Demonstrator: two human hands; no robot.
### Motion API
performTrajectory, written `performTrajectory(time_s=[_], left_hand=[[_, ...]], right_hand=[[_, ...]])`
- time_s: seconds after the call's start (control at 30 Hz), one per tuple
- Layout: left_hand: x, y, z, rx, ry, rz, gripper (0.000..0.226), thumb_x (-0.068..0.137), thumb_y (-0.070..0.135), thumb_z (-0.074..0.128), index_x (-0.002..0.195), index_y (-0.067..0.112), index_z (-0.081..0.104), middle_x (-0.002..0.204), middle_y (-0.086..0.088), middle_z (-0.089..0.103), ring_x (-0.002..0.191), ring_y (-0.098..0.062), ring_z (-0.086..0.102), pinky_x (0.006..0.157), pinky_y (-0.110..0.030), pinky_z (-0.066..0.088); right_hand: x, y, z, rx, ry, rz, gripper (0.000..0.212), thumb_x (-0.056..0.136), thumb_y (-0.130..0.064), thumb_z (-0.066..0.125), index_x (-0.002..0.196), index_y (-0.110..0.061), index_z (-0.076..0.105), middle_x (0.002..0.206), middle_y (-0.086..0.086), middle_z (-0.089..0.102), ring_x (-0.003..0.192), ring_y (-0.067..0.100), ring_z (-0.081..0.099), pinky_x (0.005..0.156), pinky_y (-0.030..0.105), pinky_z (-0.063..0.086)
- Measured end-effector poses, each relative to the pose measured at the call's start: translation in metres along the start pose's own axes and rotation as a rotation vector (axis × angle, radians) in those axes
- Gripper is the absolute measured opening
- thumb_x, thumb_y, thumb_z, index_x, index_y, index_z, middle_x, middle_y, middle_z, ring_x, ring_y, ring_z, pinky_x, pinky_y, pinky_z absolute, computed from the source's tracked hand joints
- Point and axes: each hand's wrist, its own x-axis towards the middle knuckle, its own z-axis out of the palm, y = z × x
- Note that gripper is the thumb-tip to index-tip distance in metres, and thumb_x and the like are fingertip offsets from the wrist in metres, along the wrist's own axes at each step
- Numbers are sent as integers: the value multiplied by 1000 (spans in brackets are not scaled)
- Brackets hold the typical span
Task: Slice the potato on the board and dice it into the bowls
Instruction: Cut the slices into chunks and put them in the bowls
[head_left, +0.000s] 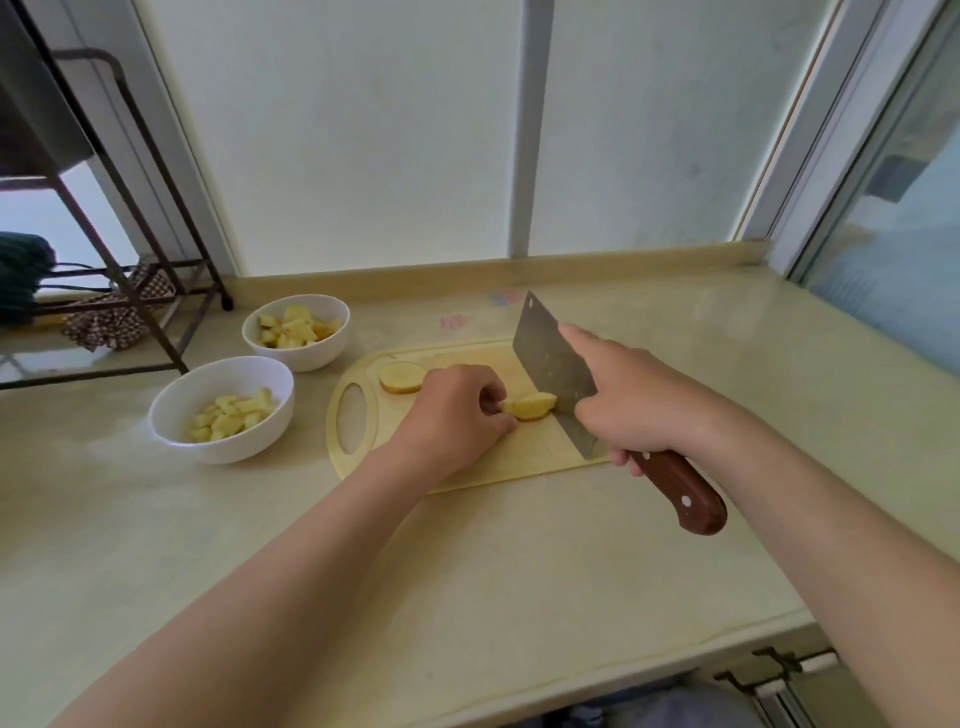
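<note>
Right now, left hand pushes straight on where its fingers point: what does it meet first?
Left hand already pinches the potato piece; next in line, probably the cleaver, blade at its far end.

- Setting: home kitchen, beside a window.
- Tabletop: cream stone with a raised back edge.
- Cutting board, wood-handled cleaver.
- Near bowl and far bowl: white, holding potato dice.
- Frosted window panes behind; dark metal rack at left.

Potato wedge and slice lie on the board; near bowl, far bowl hold dice
</note>
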Motion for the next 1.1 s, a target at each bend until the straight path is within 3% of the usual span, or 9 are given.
performTrajectory(time_s=[0.33,0.4,0.5,0.67,0.87,1.1], left_hand=[[5,5,0,132,-66,51,36,83,31,75,115,17,66,100,2,63,91,-15,60,86,-33,52],[9,7,-4,221,-115,117,45,83,38,72,124,24,60,111,3,56,100,-16,54,88,-31,47],[14,5,-5,172,-157,318,43,83,31,70,125,29,58,117,6,54,104,-14,53,90,-29,45],[13,-8,7,118,-87,531,23,85,18,69,108,17,71,103,1,64,81,-12,57,76,-29,50],[15,-18,12,6,4,511,21,82,13,73,103,15,75,97,3,70,71,-3,52,72,-19,48],[18,-18,12,-54,30,432,18,88,12,67,104,12,76,101,0,71,81,-13,63,77,-24,51]], right_hand=[[-2,-1,0,-41,7,-11,96,90,-1,41,162,-51,2,93,11,60,39,14,63,47,31,56],[-3,0,0,-33,10,-3,96,91,-1,41,162,-51,0,91,11,59,36,13,61,47,30,56],[-4,3,0,2,20,22,96,92,-2,41,161,-53,0,91,11,60,39,14,62,47,29,55],[-7,7,5,43,60,22,93,93,-5,43,161,-55,3,102,5,57,50,16,68,45,26,53],[-20,13,8,80,188,-8,96,92,-2,44,160,-56,5,116,2,52,46,18,68,41,25,50],[-28,13,10,88,215,8,95,92,-1,44,160,-56,8,94,12,69,44,22,67,40,25,49]])
